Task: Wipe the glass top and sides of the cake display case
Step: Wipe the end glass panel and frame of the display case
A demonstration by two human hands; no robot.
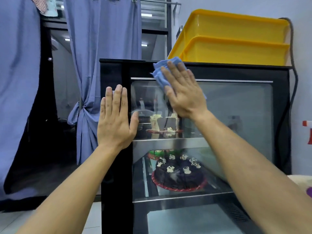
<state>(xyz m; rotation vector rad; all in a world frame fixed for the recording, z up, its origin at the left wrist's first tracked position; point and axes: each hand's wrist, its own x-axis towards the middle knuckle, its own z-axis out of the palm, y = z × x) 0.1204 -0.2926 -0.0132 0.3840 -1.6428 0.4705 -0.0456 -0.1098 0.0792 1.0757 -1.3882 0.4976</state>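
Your right hand [184, 95] presses the cloth [163, 71] flat on the case [280, 98] glass; left hand [116, 119] flat, fingers straight, against its left frame.

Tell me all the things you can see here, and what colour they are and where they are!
display case: one, black frame with a glass front, middle of the view
cloth: one, blue, pressed flat on the top of the glass
chocolate cake: one, dark with white blobs, lower shelf inside the case
cake leftovers: a few cream pieces on a red board, upper shelf
trays: two, yellow, stacked on top of the case
curtains: blue, left of the case, one tied in a knot
cable: one, black, down the wall at the right
left hand: flat on the black frame, fingers straight
right hand: flat on the cloth
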